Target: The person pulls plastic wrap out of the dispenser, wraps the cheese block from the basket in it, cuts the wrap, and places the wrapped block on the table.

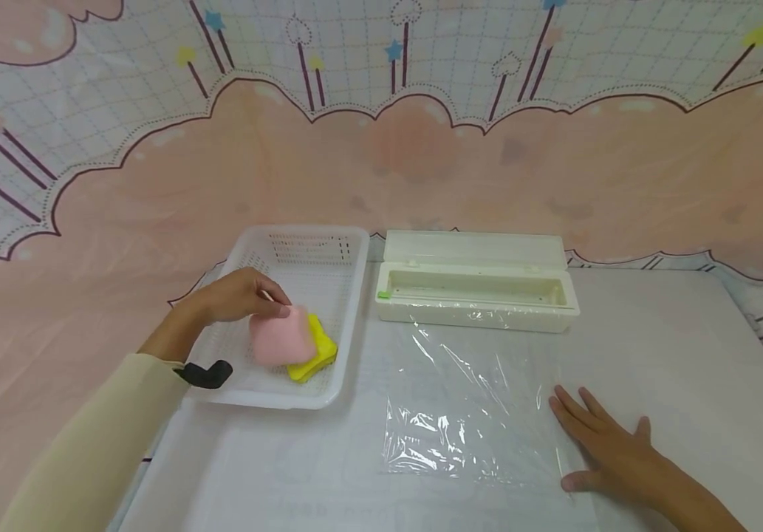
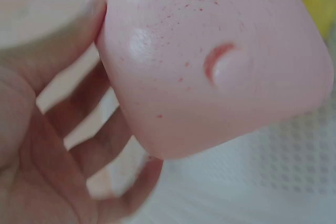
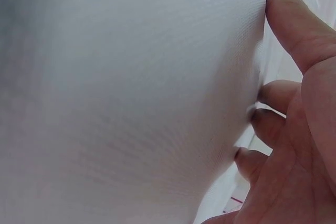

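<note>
Between the thumb and fingers of my left hand [image 1: 243, 294] is a pink rounded-square piece [image 1: 283, 338], gripped at its edge over the white basket [image 1: 352, 325]. Up close in the left wrist view, the pink piece [image 2: 210, 77] is smooth, with red specks and a small round mark. A yellow piece [image 1: 317, 353] with rounded points lies partly hidden behind it in the basket. My right hand [image 1: 620, 451] rests spread on the white table, fingertips at the right edge of a sheet of cling film [image 1: 467, 414]. In the right wrist view, its fingertips [image 3: 268, 124] meet the white surface.
A white cling film box [image 1: 477, 318], lid raised, stands at the back beside the basket. The film runs from its front edge toward me. A small green tab [image 1: 384, 295] sits at the box's left end. A patterned curtain [image 1: 454, 177] hangs behind the table.
</note>
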Demonstrator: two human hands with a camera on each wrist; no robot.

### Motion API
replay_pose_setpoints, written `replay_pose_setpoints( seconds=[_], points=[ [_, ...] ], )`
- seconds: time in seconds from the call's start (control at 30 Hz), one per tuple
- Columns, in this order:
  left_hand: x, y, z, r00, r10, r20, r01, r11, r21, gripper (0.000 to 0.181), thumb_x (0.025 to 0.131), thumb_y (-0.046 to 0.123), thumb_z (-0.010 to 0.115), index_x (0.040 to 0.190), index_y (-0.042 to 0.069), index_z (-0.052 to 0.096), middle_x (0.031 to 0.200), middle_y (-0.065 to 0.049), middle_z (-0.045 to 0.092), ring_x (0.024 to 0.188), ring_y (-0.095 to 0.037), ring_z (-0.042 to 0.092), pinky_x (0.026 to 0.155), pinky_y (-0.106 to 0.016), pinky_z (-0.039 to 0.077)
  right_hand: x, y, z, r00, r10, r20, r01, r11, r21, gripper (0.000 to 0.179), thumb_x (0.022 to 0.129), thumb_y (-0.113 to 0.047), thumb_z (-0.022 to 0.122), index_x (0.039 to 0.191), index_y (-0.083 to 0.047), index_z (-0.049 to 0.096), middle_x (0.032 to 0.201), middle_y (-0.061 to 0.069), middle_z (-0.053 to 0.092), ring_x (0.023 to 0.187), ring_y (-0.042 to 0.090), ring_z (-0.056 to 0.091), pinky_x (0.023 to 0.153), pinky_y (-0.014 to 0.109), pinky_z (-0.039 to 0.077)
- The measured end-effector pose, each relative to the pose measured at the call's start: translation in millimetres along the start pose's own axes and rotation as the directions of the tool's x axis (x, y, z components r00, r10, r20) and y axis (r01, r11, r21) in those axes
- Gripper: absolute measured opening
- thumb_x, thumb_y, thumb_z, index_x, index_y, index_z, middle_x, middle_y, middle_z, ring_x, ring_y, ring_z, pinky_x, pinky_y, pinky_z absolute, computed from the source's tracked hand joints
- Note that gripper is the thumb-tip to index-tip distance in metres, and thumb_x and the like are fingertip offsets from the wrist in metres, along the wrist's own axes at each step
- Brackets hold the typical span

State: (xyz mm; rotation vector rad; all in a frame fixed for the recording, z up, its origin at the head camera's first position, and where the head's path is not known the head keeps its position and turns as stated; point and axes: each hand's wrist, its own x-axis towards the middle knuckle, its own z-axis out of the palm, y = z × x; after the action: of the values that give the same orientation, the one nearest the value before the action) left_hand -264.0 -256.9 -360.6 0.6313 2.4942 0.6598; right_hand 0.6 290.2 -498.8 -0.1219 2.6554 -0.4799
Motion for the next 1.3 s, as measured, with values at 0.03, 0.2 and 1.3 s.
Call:
replay_pose_setpoints(
  seconds=[0.03, 0.2, 1.3],
  points=[
    [-2.7, 4.2, 0.7, 0.999, -0.003, -0.047, 0.003, 1.0, 0.0, 0.02, 0.094, 0.031, 0.074, 0.108, 0.016, 0.08, 0.104, -0.002, 0.076, 0.097, -0.021, 0.063, 0.08, -0.032, 0.052, 0.0, 0, 0, 1.0, 0.001, 0.001, -0.001, 1.0, -0.003, 0.126, 0.063, -0.07, 0.079, 0.164, -0.022, 0.021, 0.17, 0.015, 0.019, 0.153, 0.05, 0.009, 0.085, 0.093, -0.011],
    [-18.4, 28.2, 7.5, 0.963, -0.054, -0.265, 0.048, 0.998, -0.03, 0.025, 0.097, 0.037, 0.071, 0.106, 0.015, 0.077, 0.105, -0.006, 0.073, 0.096, -0.025, 0.064, 0.075, -0.032, 0.053, -0.5, 1, -1, 1.0, 0.008, 0.011, -0.008, 1.0, 0.009, 0.127, 0.063, -0.071, 0.079, 0.164, -0.024, 0.019, 0.17, 0.015, 0.017, 0.154, 0.05, 0.006, 0.086, 0.094, -0.011],
    [53.7, 182.9, 178.4, 0.911, 0.376, -0.171, -0.378, 0.926, 0.019, 0.012, 0.094, 0.026, 0.074, 0.102, 0.021, 0.082, 0.098, 0.008, 0.078, 0.082, -0.005, 0.063, 0.076, -0.021, 0.047, 2.0, 8, 2, 1.0, -0.008, -0.009, 0.008, 1.0, -0.018, 0.125, 0.064, -0.074, 0.077, 0.165, -0.029, 0.016, 0.171, 0.012, 0.018, 0.155, 0.048, 0.006, 0.086, 0.094, -0.008]
  ],
)
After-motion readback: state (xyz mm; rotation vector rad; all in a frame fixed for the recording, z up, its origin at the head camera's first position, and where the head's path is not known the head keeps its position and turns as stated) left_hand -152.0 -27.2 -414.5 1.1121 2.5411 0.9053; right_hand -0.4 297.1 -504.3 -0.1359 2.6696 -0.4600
